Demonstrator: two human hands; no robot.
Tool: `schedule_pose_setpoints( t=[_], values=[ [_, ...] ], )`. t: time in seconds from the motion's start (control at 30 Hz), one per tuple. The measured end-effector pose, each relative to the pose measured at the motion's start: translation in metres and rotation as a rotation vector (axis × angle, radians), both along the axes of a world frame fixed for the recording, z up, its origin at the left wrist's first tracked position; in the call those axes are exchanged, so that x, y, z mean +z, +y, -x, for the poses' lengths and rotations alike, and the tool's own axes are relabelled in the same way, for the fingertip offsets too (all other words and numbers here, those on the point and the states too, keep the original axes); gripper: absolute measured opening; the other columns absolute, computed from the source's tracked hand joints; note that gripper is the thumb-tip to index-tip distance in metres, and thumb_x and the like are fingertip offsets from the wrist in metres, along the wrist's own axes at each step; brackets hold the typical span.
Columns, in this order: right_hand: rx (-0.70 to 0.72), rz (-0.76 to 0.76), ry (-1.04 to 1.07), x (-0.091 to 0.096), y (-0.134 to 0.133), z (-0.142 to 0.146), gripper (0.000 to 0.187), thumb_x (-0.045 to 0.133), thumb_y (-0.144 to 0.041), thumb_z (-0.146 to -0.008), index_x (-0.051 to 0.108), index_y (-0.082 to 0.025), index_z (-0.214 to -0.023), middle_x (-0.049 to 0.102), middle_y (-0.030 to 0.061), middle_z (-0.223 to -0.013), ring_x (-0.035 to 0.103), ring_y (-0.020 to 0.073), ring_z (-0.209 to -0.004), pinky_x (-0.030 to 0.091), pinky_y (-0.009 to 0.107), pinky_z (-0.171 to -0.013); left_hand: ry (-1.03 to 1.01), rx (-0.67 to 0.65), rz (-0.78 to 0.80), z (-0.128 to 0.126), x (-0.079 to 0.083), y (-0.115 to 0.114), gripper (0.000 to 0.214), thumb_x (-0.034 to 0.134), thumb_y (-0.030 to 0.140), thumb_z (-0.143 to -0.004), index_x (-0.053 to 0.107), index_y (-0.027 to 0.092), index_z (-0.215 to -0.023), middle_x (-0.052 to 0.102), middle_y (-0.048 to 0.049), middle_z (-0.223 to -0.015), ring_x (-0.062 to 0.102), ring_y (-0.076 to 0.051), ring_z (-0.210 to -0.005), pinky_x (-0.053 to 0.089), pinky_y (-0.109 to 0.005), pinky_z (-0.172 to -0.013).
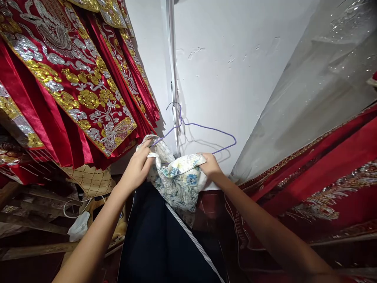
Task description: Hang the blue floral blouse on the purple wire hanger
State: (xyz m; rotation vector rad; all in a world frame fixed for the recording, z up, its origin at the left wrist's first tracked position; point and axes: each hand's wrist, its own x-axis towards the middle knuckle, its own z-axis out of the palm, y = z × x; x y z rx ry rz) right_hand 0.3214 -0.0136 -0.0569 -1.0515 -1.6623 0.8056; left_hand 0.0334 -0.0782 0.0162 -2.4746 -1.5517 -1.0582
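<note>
A purple wire hanger (210,127) hangs in front of the white wall, its hook by a vertical metal strip. On the hanger's left arm sits part of a white garment with blue and green flowers (182,184). The fingers of my left hand (138,163) are closed on the garment's upper left edge, beside the hanger's left end. My right hand (211,167) pinches the cloth's upper right edge, just below the hanger's lower bar. The hanger's right shoulder is bare. The garment sags in folds between both hands, and its exact kind is hard to tell.
Red garments with gold and silver sequins (88,94) hang at the left. On the right are red embroidered cloth (318,181) and a sheer sparkling fabric (282,106). Dark cloth with a striped edge (153,239) lies below my hands. Wooden slats (38,251) stand at lower left.
</note>
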Motion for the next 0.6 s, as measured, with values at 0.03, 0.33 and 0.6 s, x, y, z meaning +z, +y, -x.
schedule_pose_setpoints(
  t=[0.03,0.33,0.6],
  values=[
    [0.031,0.015,0.022,-0.001,-0.004,0.006,0.008,0.048,-0.023,-0.065,0.051,-0.018,-0.060,0.050,-0.0007,-0.061,0.046,0.0136,-0.063,0.034,0.024,-0.059,-0.007,0.009,-0.006,-0.004,0.003,0.003,0.021,0.038,0.031,-0.099,0.053,0.020,-0.089,0.050,-0.0109,-0.150,0.044,-0.026,-0.140,0.040,-0.044,-0.112],
    [-0.246,-0.103,0.101,0.029,-0.008,-0.037,0.069,0.062,-0.010,-0.061,0.060,-0.024,-0.129,0.068,0.0006,-0.087,0.058,0.0184,-0.071,0.046,0.030,-0.070,-0.050,0.053,0.042,0.008,0.018,0.020,0.033,0.041,0.017,-0.092,0.062,0.019,-0.117,0.070,-0.0083,-0.118,0.065,-0.023,-0.108,0.047,-0.033,-0.096],
    [-0.296,0.003,-0.096,0.062,0.023,-0.070,0.030,0.084,-0.017,-0.058,0.073,-0.012,-0.086,0.068,0.0022,-0.072,0.057,0.0153,-0.065,0.039,0.024,-0.059,-0.009,0.061,-0.045,0.013,0.018,0.027,0.027,0.042,0.018,-0.094,0.064,0.017,-0.110,0.068,-0.0088,-0.107,0.063,-0.023,-0.100,0.047,-0.033,-0.092]
  ],
)
